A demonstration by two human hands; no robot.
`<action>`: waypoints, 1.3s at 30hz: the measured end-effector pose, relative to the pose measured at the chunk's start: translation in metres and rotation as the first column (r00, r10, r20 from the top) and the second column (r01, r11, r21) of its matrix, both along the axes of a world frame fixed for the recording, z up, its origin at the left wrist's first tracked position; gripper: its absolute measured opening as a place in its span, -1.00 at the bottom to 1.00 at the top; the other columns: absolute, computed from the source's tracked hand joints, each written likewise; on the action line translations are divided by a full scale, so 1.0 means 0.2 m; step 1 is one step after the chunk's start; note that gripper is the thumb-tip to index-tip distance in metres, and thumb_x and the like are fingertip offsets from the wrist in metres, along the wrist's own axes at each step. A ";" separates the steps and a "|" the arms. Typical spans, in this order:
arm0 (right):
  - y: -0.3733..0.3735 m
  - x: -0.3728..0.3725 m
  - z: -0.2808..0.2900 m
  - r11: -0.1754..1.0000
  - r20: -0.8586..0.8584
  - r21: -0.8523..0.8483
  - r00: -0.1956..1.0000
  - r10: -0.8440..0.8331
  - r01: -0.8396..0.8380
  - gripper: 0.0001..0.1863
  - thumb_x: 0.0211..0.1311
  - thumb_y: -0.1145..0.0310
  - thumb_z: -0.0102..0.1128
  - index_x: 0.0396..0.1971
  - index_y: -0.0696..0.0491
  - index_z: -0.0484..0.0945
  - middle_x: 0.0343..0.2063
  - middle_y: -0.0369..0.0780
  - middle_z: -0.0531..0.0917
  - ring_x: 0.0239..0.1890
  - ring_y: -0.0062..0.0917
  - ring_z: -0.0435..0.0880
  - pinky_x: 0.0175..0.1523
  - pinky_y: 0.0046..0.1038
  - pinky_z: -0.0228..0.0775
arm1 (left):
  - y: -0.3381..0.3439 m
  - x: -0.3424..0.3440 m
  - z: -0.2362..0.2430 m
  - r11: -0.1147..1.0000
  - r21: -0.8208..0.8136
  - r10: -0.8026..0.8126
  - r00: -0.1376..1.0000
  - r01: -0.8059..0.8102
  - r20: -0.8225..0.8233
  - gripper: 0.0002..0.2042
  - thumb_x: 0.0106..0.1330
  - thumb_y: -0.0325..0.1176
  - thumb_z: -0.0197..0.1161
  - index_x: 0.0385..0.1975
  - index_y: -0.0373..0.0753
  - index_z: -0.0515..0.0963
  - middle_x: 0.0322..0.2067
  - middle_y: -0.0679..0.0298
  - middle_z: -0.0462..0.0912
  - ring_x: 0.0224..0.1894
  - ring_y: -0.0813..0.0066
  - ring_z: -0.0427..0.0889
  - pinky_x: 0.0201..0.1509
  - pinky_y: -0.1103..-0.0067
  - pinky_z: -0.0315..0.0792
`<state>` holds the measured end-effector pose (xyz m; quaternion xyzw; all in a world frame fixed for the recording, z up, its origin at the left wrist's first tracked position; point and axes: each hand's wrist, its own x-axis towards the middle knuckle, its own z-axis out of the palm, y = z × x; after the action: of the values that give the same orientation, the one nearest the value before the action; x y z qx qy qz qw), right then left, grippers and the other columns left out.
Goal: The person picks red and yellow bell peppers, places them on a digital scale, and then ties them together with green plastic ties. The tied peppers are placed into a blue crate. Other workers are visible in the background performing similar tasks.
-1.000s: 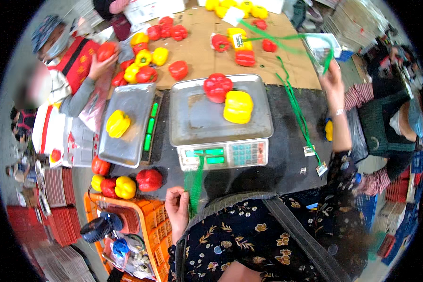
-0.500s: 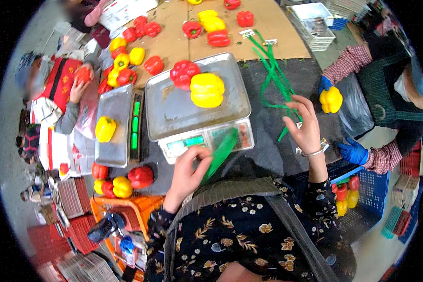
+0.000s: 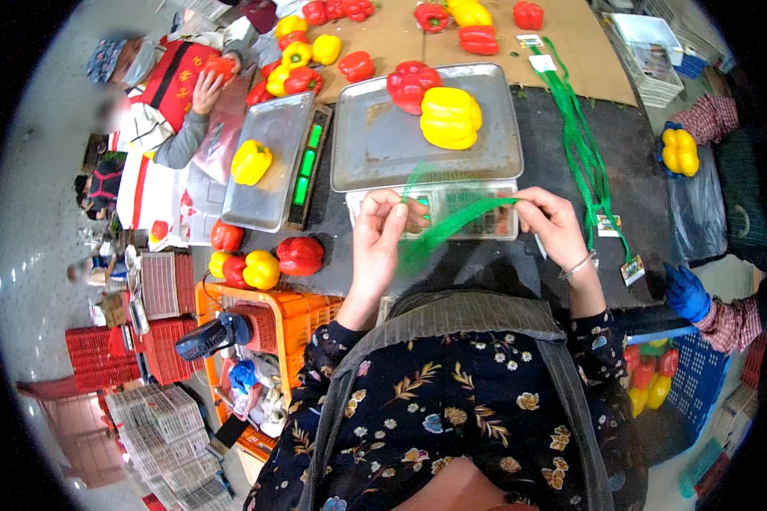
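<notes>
A green mesh net bag [image 3: 458, 223], part of it blurred, is stretched between my two hands in front of the scale. My left hand [image 3: 378, 240] is closed on the bag's left part. At the other end, my right hand [image 3: 556, 223] pinches the tip between thumb and fingers. Just beyond them is the weighing scale with its metal tray [image 3: 366, 157], bearing a red bell pepper [image 3: 412, 86] and a yellow bell pepper [image 3: 451, 118]. More green net bags [image 3: 578, 128] with tags lie lengthwise to the right of the tray.
A second scale's tray [image 3: 251, 200] with a yellow pepper [image 3: 251, 163] stands left. Peppers [image 3: 299, 255] sit by an orange crate [image 3: 315, 319]. At right, a co-worker's gloved hand holds a yellow pepper [image 3: 681, 152]; another blue glove [image 3: 687, 292] hovers near a blue crate [image 3: 699, 375].
My right hand has come left from the loose net bags and now grips the mesh in front of the scale. My view has shifted; the loose nets lie straighter.
</notes>
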<state>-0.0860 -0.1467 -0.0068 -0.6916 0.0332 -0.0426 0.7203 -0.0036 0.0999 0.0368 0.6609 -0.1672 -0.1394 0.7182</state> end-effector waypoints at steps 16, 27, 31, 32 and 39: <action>-0.05 -0.08 0.02 0.983 -0.045 -0.174 0.998 0.044 -0.051 -0.82 0.27 0.35 0.09 -0.39 0.16 0.56 -0.57 -0.34 0.55 -0.52 -0.70 0.50 -0.37 -0.63 0.35 | 0.39 0.30 0.10 0.939 -0.311 0.142 0.989 -0.147 -0.038 -0.88 0.31 -0.39 0.14 -0.21 -0.15 0.39 -0.46 0.41 0.43 -0.49 0.68 0.37 -0.42 0.71 0.30; 0.42 0.00 0.08 0.934 -0.028 -0.279 0.975 0.222 -0.221 -0.74 0.04 0.45 0.31 -0.23 0.15 0.56 -0.30 -0.17 0.65 -0.23 -0.49 0.64 -0.10 -0.49 0.44 | 0.11 -0.11 -0.10 0.943 0.056 -0.328 0.945 0.327 0.000 -0.70 0.14 -0.62 0.26 -0.11 -0.25 0.48 -0.46 0.47 0.36 -0.36 0.76 0.33 -0.23 0.74 0.27; 0.38 -0.04 -0.03 0.979 -0.099 -0.136 0.985 0.138 -0.151 -0.83 0.06 0.56 0.21 -0.29 0.14 0.59 -0.33 -0.23 0.63 -0.31 -0.58 0.60 -0.16 -0.54 0.43 | 0.19 -0.16 -0.20 0.938 0.055 -0.326 0.926 0.341 -0.191 -0.56 0.13 -0.59 0.29 0.03 -0.24 0.37 -0.49 0.50 0.32 -0.44 0.78 0.28 -0.31 0.76 0.23; 0.39 -0.04 -0.03 0.977 0.021 -0.195 0.996 0.092 -0.086 -0.86 0.07 0.56 0.20 -0.32 0.14 0.59 -0.36 -0.25 0.60 -0.34 -0.59 0.58 -0.17 -0.55 0.42 | 0.19 -0.17 -0.24 0.936 0.061 -0.341 0.935 0.348 -0.100 -0.48 0.14 -0.51 0.32 0.12 -0.21 0.29 -0.56 0.50 0.30 -0.50 0.79 0.29 -0.41 0.77 0.25; 0.49 -0.01 0.02 0.993 -0.010 0.088 0.997 -0.080 0.081 -0.72 0.06 0.65 0.19 -0.19 0.11 0.49 -0.45 -0.36 0.48 -0.45 -0.74 0.45 -0.33 -0.69 0.31 | 0.14 -0.18 -0.31 0.944 0.153 -0.295 0.955 0.292 -0.005 -0.77 0.18 -0.35 0.31 -0.18 -0.21 0.55 -0.61 0.42 0.42 -0.54 0.73 0.36 -0.44 0.69 0.30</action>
<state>-0.0873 -0.0493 -0.0033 -0.6574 0.0651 -0.0681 0.7477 -0.0398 0.1275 -0.0255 0.6827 -0.2591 -0.2513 0.6354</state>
